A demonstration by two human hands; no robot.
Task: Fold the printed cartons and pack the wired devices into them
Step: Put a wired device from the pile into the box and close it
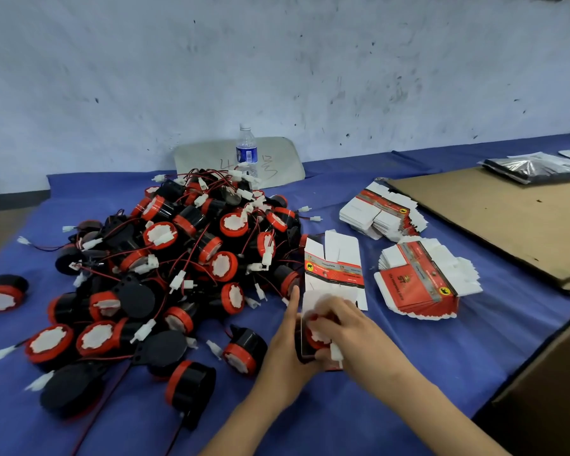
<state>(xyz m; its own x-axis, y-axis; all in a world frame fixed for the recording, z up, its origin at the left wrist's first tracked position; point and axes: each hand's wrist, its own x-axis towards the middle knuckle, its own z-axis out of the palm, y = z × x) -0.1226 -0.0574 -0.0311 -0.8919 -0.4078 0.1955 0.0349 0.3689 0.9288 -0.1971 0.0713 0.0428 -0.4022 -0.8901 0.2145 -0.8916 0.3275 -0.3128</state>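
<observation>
A big heap of black-and-red wired devices [191, 258] with white plugs lies on the blue cloth. Near the front, my left hand [285, 340] grips the side of a partly folded printed carton [310, 348]. My right hand [343, 324] holds a red-rimmed device [315, 335] at the carton's open mouth, its white plug [337, 355] hanging below my fingers. A flat unfolded carton [336, 268] lies just behind my hands. Two stacks of flat cartons sit to the right, one nearer [425, 284] and one farther back [380, 212].
A water bottle [247, 153] stands behind the heap against a grey board. Brown cardboard sheets [507, 218] lie at the right with dark plastic bags [533, 167] behind them. A cardboard box [547, 390] sits at the lower right. One stray device [2, 292] lies far left.
</observation>
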